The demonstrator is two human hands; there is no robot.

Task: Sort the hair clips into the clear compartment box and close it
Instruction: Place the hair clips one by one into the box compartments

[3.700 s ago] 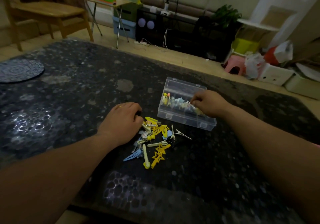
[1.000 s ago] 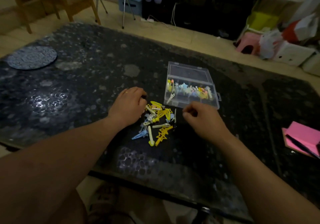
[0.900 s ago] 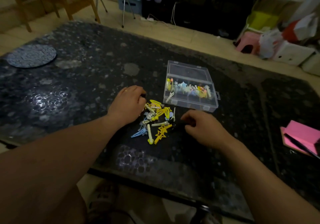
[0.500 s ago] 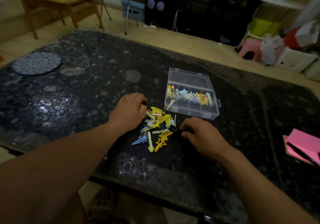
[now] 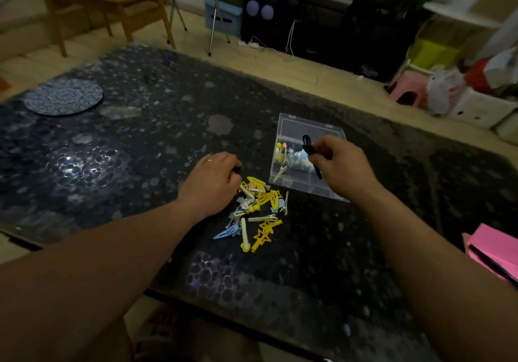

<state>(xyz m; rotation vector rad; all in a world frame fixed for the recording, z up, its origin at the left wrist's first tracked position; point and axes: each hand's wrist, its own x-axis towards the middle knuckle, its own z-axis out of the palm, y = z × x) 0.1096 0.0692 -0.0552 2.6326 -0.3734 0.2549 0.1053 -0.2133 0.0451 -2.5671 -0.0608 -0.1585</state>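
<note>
- Grip: right hand [image 5: 343, 167] pinches black hair clip [image 5: 307, 145], steeply tilted, above the clear compartment box [image 5: 301, 187].
- Left hand [image 5: 213, 183] curls beside loose clips [image 5: 262, 197]; its hold unclear.

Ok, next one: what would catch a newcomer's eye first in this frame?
The bright heap of yellow, blue and white hair clips stands out on the dark speckled table, right by the knuckles of the left hand. Just beyond it, the right hand pinches a black hair clip over the open clear compartment box, which already holds some pastel clips.
</note>
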